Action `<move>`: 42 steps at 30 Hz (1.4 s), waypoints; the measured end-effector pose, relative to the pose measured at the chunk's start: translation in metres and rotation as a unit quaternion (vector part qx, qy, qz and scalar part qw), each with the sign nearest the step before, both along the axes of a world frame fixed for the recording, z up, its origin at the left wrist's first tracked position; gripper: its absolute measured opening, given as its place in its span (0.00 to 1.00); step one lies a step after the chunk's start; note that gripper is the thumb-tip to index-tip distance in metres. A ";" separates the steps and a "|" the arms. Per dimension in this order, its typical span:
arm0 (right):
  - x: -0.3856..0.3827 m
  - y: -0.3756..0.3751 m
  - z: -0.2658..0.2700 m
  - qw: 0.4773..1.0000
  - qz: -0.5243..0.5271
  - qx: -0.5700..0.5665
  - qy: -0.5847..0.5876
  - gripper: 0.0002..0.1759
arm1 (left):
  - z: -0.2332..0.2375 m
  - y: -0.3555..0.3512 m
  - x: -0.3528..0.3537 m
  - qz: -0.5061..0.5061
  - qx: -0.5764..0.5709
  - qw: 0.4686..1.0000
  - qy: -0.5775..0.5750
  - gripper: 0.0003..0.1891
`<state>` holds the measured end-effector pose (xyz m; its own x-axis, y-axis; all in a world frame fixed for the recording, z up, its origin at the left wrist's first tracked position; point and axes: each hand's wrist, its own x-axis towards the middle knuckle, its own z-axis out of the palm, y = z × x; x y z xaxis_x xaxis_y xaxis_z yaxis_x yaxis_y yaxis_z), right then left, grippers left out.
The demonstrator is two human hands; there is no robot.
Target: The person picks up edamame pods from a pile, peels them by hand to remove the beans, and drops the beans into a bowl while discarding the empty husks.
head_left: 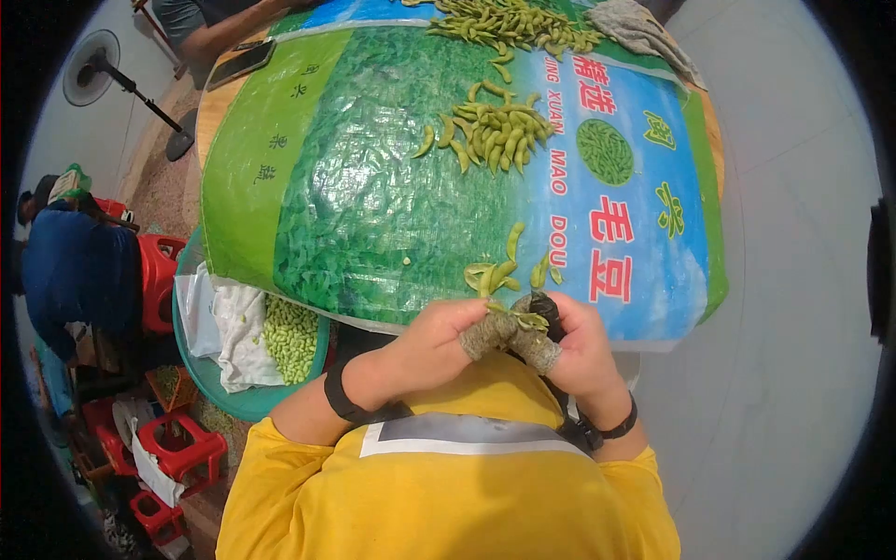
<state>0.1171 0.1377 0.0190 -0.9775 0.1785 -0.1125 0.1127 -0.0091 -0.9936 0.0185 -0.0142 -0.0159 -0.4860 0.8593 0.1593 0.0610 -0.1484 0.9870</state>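
Both of my hands meet at the near edge of the table, with cloth wraps on some fingers. My left hand (431, 343) is closed, thumb and forefinger pinching a green soybean pod (528, 320). Across from it my right hand (581, 350) grips the same pod, which looks partly split. A few more pods (492, 277) lie on the printed plastic sack (373, 187) just beyond my fingertips. Farther up the sack is a small heap of pods (504, 133). Whether any beans sit inside my fingers is hidden.
A larger pod pile (518, 23) and a grey cloth (639, 33) lie at the far side. A phone (241, 65) rests near another person's arm (224, 35). Below left, a green basin (245, 403) holds shelled beans (291, 341). Red stools (182, 450) and a fan (93, 67) stand left.
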 end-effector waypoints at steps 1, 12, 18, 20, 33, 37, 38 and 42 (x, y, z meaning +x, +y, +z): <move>0.000 0.001 0.001 0.999 0.016 -0.043 -0.016 0.13 | 0.002 -0.001 -0.001 -0.003 0.000 1.000 -0.004 0.12; 0.000 0.014 -0.017 0.946 -0.020 -0.321 -0.045 0.11 | -0.004 0.009 -0.014 -0.045 0.037 0.808 -0.587 0.13; -0.006 0.027 0.020 0.913 0.210 0.333 -0.106 0.16 | -0.003 -0.005 -0.032 -0.019 0.091 0.854 -0.512 0.14; -0.014 0.042 0.024 0.898 0.190 0.392 -0.067 0.15 | 0.003 -0.008 -0.034 0.004 0.070 0.843 -0.534 0.15; -0.163 0.099 -0.027 0.884 -0.149 0.443 -0.013 0.17 | 0.013 -0.005 -0.030 0.017 -0.036 0.876 -0.480 0.11; -0.129 0.077 -0.015 0.913 -0.114 0.389 -0.037 0.16 | 0.020 0.003 -0.029 0.035 -0.102 0.912 -0.395 0.10; -0.120 0.073 -0.013 0.934 -0.116 0.336 -0.034 0.16 | 0.023 0.009 -0.028 0.049 -0.132 0.927 -0.348 0.09; -0.077 0.042 0.014 0.978 -0.123 0.116 -0.120 0.11 | 0.023 0.023 -0.024 0.095 -0.104 0.937 -0.320 0.10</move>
<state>0.0404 0.1797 0.0335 -0.8520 0.4530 -0.2624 0.3664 0.1580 -0.9169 -0.0050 0.0084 0.0073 -0.5719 0.7278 -0.3785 -0.5472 0.0054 0.8370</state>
